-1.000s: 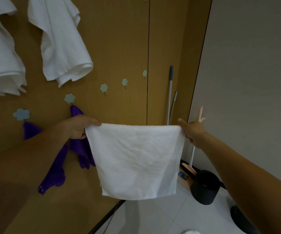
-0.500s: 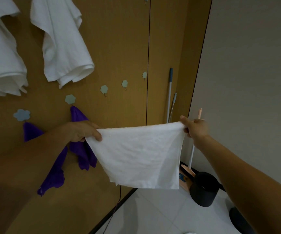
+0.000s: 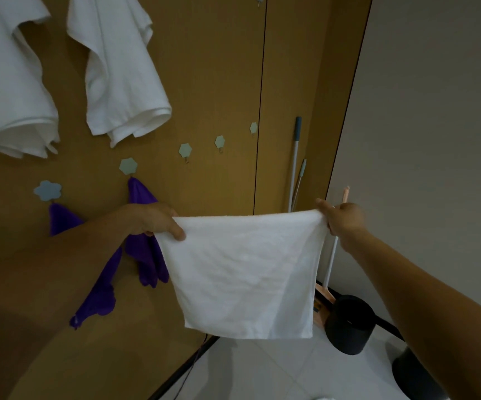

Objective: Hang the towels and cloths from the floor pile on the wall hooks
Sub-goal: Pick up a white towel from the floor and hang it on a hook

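Observation:
A small white towel (image 3: pixel 242 272) hangs spread out flat in front of the wooden wall. My left hand (image 3: pixel 152 220) pinches its top left corner and my right hand (image 3: pixel 341 217) pinches its top right corner. Behind my left arm, two purple cloths (image 3: pixel 147 255) hang from the flower-shaped hooks (image 3: pixel 128 166). Two large white towels (image 3: pixel 124 67) hang higher up at the left. Three bare hexagonal hooks (image 3: pixel 185 150) run up to the right along the wall. The floor pile is out of view.
A mop handle (image 3: pixel 294 163) and a pink-handled brush (image 3: pixel 334 249) lean in the corner between the wooden wall and the grey wall. A black bin (image 3: pixel 349 324) stands on the white tiled floor below them. Another dark object (image 3: pixel 415 373) sits at the lower right.
The towel tilted, its left corner dipping and its bottom swinging up half a second ago, and now hangs flat and level again. Both hands keep their grip on the corners.

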The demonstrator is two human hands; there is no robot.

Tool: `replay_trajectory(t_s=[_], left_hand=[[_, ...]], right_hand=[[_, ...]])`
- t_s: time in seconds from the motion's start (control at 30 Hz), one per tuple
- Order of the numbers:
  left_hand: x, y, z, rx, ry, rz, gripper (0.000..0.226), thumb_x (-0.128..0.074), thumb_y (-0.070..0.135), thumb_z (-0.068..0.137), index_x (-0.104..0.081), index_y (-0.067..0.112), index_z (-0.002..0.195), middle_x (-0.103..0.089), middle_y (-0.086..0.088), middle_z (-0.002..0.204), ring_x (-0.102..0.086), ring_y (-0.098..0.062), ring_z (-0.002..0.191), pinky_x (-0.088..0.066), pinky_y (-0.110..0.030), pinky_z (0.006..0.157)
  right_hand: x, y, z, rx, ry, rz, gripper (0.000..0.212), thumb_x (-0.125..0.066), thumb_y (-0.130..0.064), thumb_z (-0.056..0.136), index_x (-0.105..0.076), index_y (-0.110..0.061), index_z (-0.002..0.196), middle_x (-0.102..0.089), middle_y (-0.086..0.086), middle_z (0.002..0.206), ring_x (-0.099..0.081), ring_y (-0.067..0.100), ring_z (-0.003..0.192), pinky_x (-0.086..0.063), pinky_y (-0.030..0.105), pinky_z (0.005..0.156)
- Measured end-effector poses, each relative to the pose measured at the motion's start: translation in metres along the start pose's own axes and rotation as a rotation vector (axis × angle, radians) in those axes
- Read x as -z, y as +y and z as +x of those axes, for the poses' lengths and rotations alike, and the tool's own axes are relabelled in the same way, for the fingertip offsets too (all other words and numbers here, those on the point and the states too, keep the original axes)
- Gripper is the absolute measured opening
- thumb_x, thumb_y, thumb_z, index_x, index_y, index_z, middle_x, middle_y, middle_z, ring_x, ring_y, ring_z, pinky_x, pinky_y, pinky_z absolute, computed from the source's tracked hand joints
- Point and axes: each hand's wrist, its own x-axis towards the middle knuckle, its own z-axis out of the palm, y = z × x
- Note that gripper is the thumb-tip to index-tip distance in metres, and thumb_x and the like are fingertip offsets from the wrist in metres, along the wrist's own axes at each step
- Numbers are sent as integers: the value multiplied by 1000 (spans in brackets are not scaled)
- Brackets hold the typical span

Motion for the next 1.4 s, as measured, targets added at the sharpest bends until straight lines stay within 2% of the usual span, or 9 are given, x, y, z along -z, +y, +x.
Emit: replay_trajectory(t_s=[0.23,0.43,0.63,0.77,0.9,1.03,1.2,1.3,1.4], left_hand=[[7,-2,-7,-53,35,57,37,-77,44,75,-68,14,94,-70,-7,102,-65,-25,96,-54,-39,91],[14,-5,-22,-123,68,31,44,-68,53,80,-69,10,88,-70,-10,95,-64,-23,87,-51,-33,81],[16,5,-21,-202,132,36,33,-56,50,90,-67,19,90,-67,7,98,-61,-11,93,-45,-23,86],[4,28,-20,-316,388,88,30,-45,30,97,-49,16,70,-51,5,70,-50,-12,69,-37,-27,62],[-8,58,-22,-436,823,98,34,-52,22,91,-44,7,62,-48,-6,62,-44,-16,58,-39,-34,57],[-6,87,-15,-406,1040,-73,39,-53,20,92,-41,9,58,-44,-4,57,-40,-16,56,-30,-29,50],[2,98,-4,-335,968,115,31,-38,17,101,-61,-3,98,-64,-16,89,-59,-26,84,-44,-32,73],[10,97,-6,-373,908,222,39,-38,12,101,-46,3,138,-64,-19,113,-60,-29,98,-43,-30,92],[11,105,-3,-387,824,260,42,-36,7,101,-41,10,143,-60,-16,124,-57,-24,106,-35,-16,93]], right_hand=[[1,-4,-5,23,-51,6,48,-74,-46,77,-46,-14,57,-45,6,58,-49,25,60,-45,37,64],[4,-14,-19,181,-360,-178,60,-87,-50,57,-55,-25,101,-50,-12,95,-52,9,82,-45,23,68],[-3,-28,-15,258,-155,-434,51,-71,-49,80,-65,2,84,-61,17,83,-63,32,75,-54,44,74],[-11,-42,-4,209,-61,-248,29,-72,-29,80,-57,-6,69,-50,4,70,-58,24,62,-57,46,70],[-22,-52,16,301,-12,-93,13,-65,-25,83,-57,-15,81,-57,1,74,-55,15,65,-43,25,51],[-25,-67,43,282,-83,203,20,-62,-13,84,-52,-20,99,-54,-3,93,-53,13,79,-41,25,62],[-20,-86,78,439,-105,-94,19,-53,-14,91,-68,-16,81,-67,5,87,-62,25,80,-52,35,69],[-20,-96,96,571,-137,-217,25,-52,-10,92,-62,-22,73,-63,-1,77,-61,22,74,-51,32,66],[-30,-105,109,653,-146,-199,26,-46,1,90,-61,-18,81,-60,0,82,-56,18,77,-45,27,66]])
